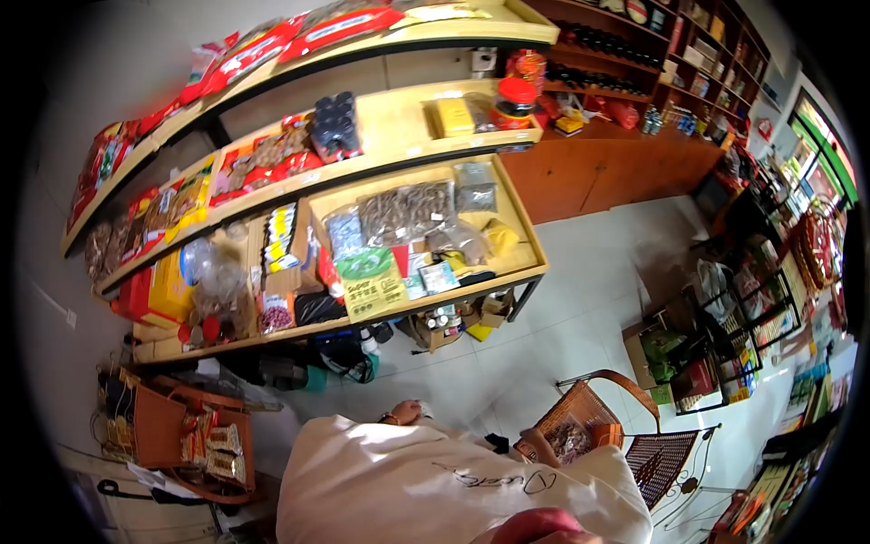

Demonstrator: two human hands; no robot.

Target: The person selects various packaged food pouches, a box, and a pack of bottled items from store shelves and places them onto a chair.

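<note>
Right hand (531, 439) beside clear bag (569, 442) near wicker chair's (580, 405) left edge, left hand (408, 412) empty-looking, can't tell either's fingers from here, careless arm swing could knock bag off.

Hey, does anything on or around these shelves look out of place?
Slightly. The yellow-green packet overlaps the front edge of the lowest shelf, so it looks askew. Some packets also sit on a chair, rather than a shelf.
</note>
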